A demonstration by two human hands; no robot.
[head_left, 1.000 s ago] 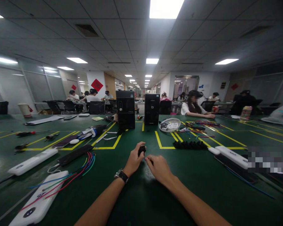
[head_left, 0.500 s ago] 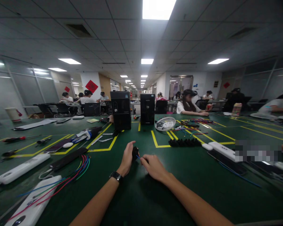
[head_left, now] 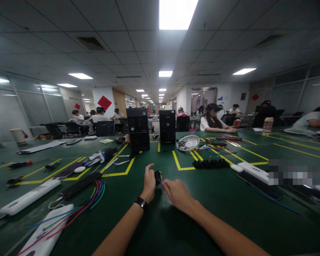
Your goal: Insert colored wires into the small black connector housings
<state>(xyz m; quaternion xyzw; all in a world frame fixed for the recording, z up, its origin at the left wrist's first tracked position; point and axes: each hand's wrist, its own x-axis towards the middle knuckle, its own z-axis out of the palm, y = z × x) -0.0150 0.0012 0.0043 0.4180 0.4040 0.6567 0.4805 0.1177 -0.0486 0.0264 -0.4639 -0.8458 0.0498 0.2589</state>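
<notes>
My left hand (head_left: 149, 183), a watch on its wrist, is closed around a small black part (head_left: 157, 176) just above the green table (head_left: 216, 199). My right hand (head_left: 177, 193) pinches a thin blue wire (head_left: 160, 181) that meets the black part. The two hands are nearly touching in the middle of the view. A bundle of coloured wires (head_left: 77, 209) lies to the left, over a white power strip (head_left: 46, 231).
Two black computer towers (head_left: 138, 128) stand behind the hands. A row of black parts (head_left: 209, 164) and a white fan grille (head_left: 188, 143) lie to the right, white strips (head_left: 252, 171) further right. Screwdrivers (head_left: 22, 164) lie far left. Other people sit at distant tables.
The camera has shifted a little. My hands stay together on the black part; the left hand's fingers have closed more around it, and the right hand still pinches the blue wire.
</notes>
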